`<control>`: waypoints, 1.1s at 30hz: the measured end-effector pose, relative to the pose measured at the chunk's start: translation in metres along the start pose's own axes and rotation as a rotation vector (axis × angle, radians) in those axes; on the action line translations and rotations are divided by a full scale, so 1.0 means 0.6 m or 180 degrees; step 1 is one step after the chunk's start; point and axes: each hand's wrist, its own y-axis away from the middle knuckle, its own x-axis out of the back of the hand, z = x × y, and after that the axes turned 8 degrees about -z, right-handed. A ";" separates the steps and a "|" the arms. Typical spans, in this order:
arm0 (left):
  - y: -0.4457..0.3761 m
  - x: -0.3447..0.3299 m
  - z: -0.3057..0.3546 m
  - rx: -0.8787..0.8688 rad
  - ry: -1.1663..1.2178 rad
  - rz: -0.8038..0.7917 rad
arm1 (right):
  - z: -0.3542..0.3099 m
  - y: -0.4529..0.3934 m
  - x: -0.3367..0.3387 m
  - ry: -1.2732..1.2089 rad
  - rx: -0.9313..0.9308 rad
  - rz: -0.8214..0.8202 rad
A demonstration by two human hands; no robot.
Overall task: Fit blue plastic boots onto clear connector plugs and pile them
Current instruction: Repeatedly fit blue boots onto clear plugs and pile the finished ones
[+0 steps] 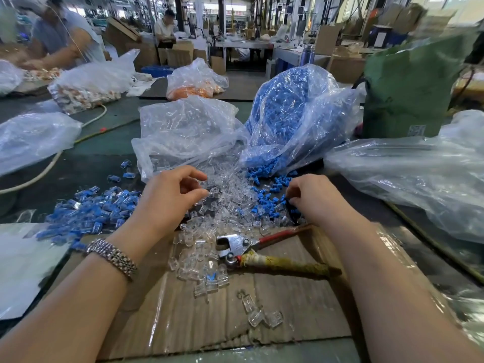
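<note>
Clear plug [213, 191] pinched in left hand [167, 197]; light, stiff, slick; right hand [311, 197] curls over blue boots [264, 197], grip unclear.

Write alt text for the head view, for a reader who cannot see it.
Two hands work over a spill of clear plugs: the left hand pinches one, the right hand picks among loose blue boots. Finished blue-and-clear pieces lie piled at left, and pliers rest on cardboard nearer the camera.
</note>
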 end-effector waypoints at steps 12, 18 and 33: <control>0.001 0.021 0.008 0.0879 0.3292 -0.0764 | -0.056 0.038 0.024 -0.1911 0.0676 0.0254; 0.001 0.014 0.012 0.0789 0.3662 -0.1004 | -0.087 0.057 0.030 -0.2848 0.1174 0.0311; 0.014 -0.004 0.033 0.0727 0.3765 -0.1121 | -0.115 0.081 0.028 -0.1531 0.1884 0.0638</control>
